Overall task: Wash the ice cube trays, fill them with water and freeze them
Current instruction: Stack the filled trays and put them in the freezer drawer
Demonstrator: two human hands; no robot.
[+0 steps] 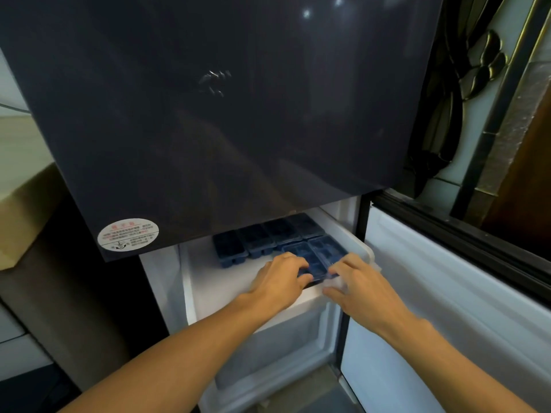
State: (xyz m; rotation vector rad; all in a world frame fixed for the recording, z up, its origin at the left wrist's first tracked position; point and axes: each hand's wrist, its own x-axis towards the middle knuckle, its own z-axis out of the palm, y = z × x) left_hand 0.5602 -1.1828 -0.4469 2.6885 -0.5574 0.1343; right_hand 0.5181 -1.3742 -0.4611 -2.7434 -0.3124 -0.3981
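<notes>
Curled fingers of the left hand (278,278) and right hand (357,284) clamp the near edge of the front tray (320,256), apparently; blur hides the fingertips. The tray lies front-right in the freezer drawer (368,251), just before the back trays (259,239). This looks like the freezing step. Next calls for a level release, then sliding the drawer shut.

The person's left hand (278,281) and right hand (357,283) are bare, with plain uncovered fingers and rounded knuckles showing as low ridges across the backs; the right one looks slightly blurred at its far end. The left forearm (179,353) and right forearm (447,359) are bare as well, slim and smooth, narrow at the wrists and broadening toward the bottom edge of the view. Bare skin runs all the way to that edge on both arms.
</notes>
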